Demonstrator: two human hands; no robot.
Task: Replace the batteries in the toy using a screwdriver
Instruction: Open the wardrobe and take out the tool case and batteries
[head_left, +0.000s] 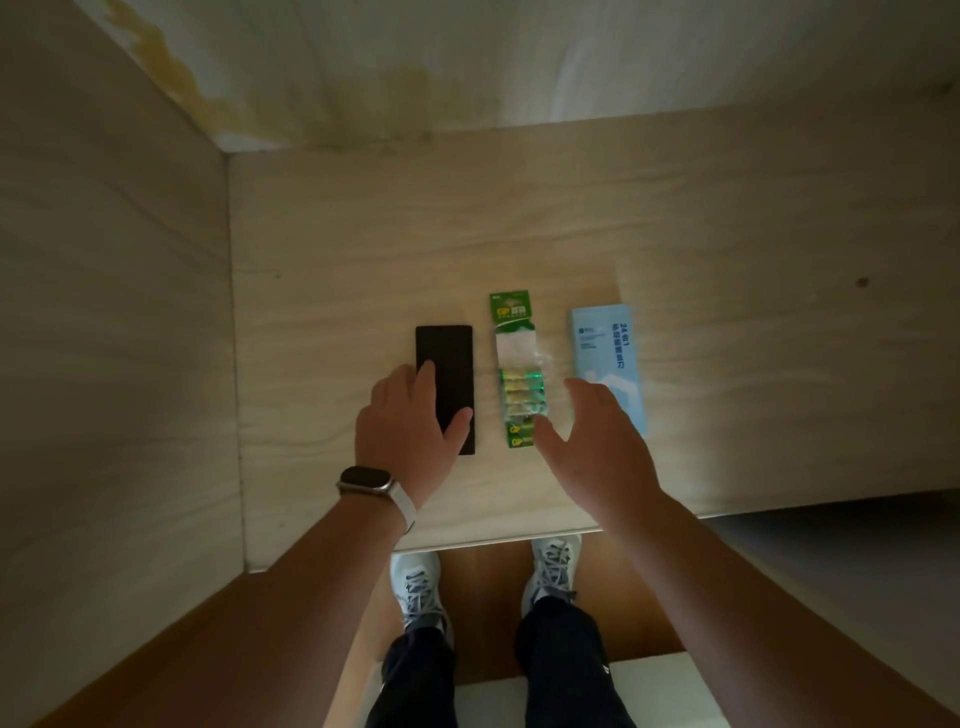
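Observation:
A flat black rectangular toy (451, 364) lies on the pale wooden table (363, 249). My left hand (410, 431), with a watch on the wrist, rests over its near left part with relaxed fingers. To the right of the toy lies a green strip pack of batteries (517, 364). Further right lies a light blue screwdriver-set box (605, 348). My right hand (597, 441) hovers open between the battery pack and the blue box, covering the box's near end. It holds nothing.
A wooden side panel (114, 312) stands along the table's left edge, and a wall (467, 62) closes the back. The table's front edge runs just above my two shoes (421, 587). A white surface (654, 675) sits low at the bottom right.

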